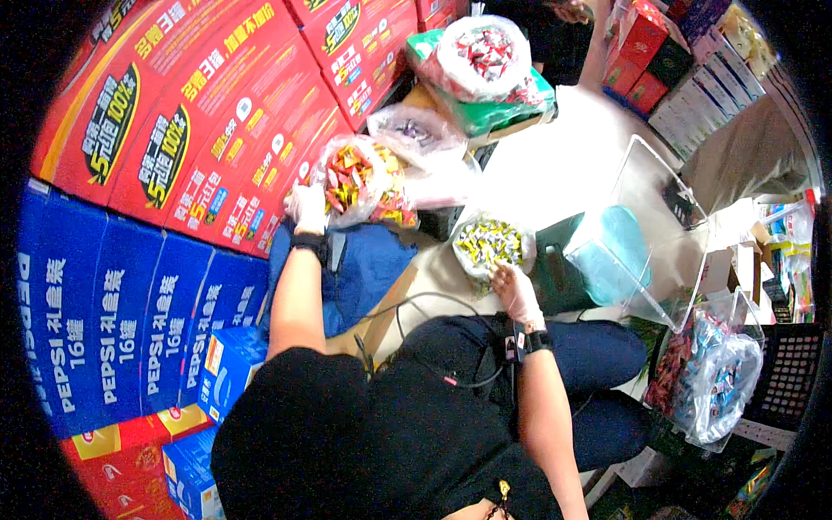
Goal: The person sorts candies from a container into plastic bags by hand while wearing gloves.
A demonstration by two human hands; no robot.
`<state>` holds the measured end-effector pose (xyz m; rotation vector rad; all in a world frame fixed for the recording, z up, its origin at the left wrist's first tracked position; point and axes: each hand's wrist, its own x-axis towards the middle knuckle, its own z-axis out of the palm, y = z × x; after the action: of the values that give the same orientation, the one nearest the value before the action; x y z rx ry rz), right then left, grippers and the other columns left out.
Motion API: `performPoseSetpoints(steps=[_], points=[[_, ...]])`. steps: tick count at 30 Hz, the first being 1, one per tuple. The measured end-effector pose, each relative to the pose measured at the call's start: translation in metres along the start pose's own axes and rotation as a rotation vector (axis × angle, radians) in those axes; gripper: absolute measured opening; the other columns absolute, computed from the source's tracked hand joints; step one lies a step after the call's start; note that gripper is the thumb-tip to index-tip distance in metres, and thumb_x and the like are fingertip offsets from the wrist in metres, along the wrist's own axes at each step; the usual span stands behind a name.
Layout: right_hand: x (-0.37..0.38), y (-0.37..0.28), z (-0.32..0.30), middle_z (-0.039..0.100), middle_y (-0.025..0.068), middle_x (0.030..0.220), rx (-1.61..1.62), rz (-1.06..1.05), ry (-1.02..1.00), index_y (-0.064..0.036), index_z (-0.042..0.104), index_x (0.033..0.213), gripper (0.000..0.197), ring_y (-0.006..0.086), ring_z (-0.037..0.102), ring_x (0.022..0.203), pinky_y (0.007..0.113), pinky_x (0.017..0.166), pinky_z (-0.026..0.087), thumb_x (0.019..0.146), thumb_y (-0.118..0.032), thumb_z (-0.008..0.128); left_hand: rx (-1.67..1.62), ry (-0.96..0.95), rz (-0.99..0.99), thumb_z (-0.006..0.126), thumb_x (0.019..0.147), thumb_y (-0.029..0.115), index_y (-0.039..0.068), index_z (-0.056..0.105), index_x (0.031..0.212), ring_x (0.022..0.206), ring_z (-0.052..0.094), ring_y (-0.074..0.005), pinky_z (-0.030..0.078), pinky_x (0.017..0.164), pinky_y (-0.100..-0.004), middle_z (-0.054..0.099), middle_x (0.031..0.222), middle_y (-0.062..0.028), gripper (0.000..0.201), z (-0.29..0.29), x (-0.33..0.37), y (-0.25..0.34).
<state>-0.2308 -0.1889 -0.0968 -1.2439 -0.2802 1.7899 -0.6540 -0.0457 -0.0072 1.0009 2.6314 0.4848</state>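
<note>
My left hand (306, 208), in a pale covering, is at the left rim of a clear plastic bag (379, 186) of orange, red and yellow wrapped sweets (348, 179). Its fingers look closed on the bag's edge. Lower and to the right, a second clear bag (462, 256) stands open, filled with yellow and white wrapped sweets (490, 243). My right hand (517, 295), pale-covered too, reaches to its near rim with the fingertips drawn together. Whatever they pinch is too small to make out. Dark bands circle both my wrists.
Red cartons (234, 113) and blue cartons (113, 303) wall in the left side. Beyond are bags of purple sweets (414, 130) and red-white sweets (484, 50), the latter on a green box (520, 111). A teal bin (611, 251) and clear frame stand right; a black cable (433, 296) crosses my lap.
</note>
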Motion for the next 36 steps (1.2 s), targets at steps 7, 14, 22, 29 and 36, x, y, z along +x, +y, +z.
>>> performPoseSetpoints(steps=[7, 14, 22, 29, 36], points=[[-0.007, -0.005, 0.01, 0.064, 0.0059, 0.094, 0.109, 0.022, 0.0, -0.0035, 0.059, 0.108, 0.026, 0.0175, 0.061, 0.085, 0.03, 0.078, 0.048, 0.092, -0.022, 0.053, -0.39, 0.025, 0.632, 0.057, 0.079, 0.027, 0.003, 0.063, 0.099, 0.095, 0.055, -0.0348, 0.044, 0.085, -0.043, 0.057, 0.1, -0.0237, 0.032, 0.032, -0.036, 0.085], [-0.008, -0.006, 0.006, 0.064, 0.0017, 0.091, 0.085, 0.036, -0.016, -0.0069, 0.064, 0.103, 0.023, 0.0153, 0.06, 0.086, 0.028, 0.081, 0.045, 0.09, -0.024, 0.056, 0.446, 0.25, 0.959, 0.053, 0.083, 0.03, 0.009, 0.065, 0.107, 0.097, 0.056, -0.0314, 0.042, 0.089, -0.0521, 0.062, 0.099, -0.0151, 0.034, 0.087, -0.028, 0.172], [-0.002, -0.012, 0.012, 0.062, 0.0081, 0.105, 0.06, 0.081, 0.05, 0.0001, 0.054, 0.12, 0.037, 0.0192, 0.059, 0.096, 0.031, 0.091, 0.044, 0.095, -0.025, 0.046, 1.454, 0.515, 1.099, 0.049, 0.086, 0.038, 0.019, 0.03, 0.145, 0.14, 0.014, -0.0362, 0.013, 0.104, -0.0647, 0.022, 0.152, -0.0088, 0.065, 0.183, 0.111, 0.171], [-0.004, -0.012, 0.0, 0.062, 0.0074, 0.105, 0.087, 0.103, 0.119, -0.0038, 0.057, 0.117, 0.033, 0.0192, 0.058, 0.096, 0.029, 0.088, 0.043, 0.094, -0.026, 0.047, 0.868, 0.023, 1.236, 0.043, 0.091, 0.019, 0.012, 0.043, 0.137, 0.126, 0.045, -0.0282, 0.021, 0.107, -0.0575, 0.048, 0.137, -0.0065, 0.047, 0.166, 0.034, 0.238], [-0.009, -0.017, -0.001, 0.062, 0.0085, 0.107, 0.124, 0.051, 0.115, -0.0013, 0.056, 0.118, 0.036, 0.0193, 0.059, 0.096, 0.03, 0.087, 0.044, 0.093, -0.027, 0.05, 0.668, -0.198, 1.217, 0.065, 0.074, 0.035, 0.008, 0.069, 0.099, 0.101, 0.062, -0.0326, 0.045, 0.09, -0.0404, 0.065, 0.106, -0.0187, 0.037, 0.098, 0.069, 0.24]])
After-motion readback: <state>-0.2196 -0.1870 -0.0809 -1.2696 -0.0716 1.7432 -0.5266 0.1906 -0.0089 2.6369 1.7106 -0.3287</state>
